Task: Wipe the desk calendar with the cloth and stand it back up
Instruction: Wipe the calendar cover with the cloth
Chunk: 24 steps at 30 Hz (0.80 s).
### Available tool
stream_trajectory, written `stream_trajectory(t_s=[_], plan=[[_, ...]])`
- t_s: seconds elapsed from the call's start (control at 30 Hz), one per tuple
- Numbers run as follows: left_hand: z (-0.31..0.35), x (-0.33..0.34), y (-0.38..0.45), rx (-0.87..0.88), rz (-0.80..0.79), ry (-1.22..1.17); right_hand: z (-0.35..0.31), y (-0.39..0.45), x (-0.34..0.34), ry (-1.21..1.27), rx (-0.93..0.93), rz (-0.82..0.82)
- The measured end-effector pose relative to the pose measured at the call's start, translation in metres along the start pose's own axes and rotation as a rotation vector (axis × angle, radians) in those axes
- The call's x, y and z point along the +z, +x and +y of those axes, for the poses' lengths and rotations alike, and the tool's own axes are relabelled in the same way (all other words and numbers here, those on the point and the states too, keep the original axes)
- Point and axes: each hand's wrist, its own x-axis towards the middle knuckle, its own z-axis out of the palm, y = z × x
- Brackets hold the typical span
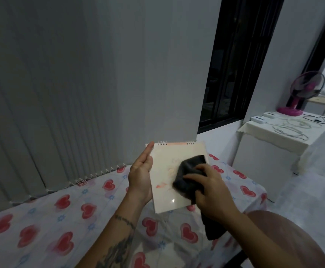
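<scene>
The desk calendar (166,171) is a pale spiral-bound pad with wire rings along its top edge and a faint pinkish print on its page. It is lifted off the table and tilted toward me. My left hand (140,175) grips its left edge, fingers stretched up along the side. My right hand (209,188) presses a dark grey cloth (188,175) against the right half of the page. A tail of the cloth hangs down below my right wrist. The lower right corner of the calendar is hidden behind the cloth and hand.
Below lies a table under a white cloth with red hearts (65,219). Grey vertical blinds (51,93) hang behind it. To the right stand a dark window (233,60), a white cabinet (264,161) with cables, and a pink fan (303,91).
</scene>
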Motion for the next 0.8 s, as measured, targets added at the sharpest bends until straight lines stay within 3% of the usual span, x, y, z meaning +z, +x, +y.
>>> stream_trajectory(t_s=[0.13,0.27,0.4,0.63,0.8], plan=[[-0.003,0.006,0.0,-0.012,-0.028,-0.017,0.0,0.016,0.001,0.005,0.244,0.126],[-0.005,0.017,0.003,-0.018,-0.037,-0.032,-0.032,0.01,0.005,0.03,0.069,0.124],[-0.001,0.018,0.003,-0.001,0.017,-0.026,-0.029,-0.017,0.012,-0.004,-0.115,0.008],[-0.01,0.014,0.001,-0.061,0.024,-0.083,-0.022,-0.021,0.017,-0.059,0.129,0.091],[-0.011,0.014,0.005,-0.037,0.032,-0.095,-0.042,-0.028,0.018,-0.095,-0.082,0.039]])
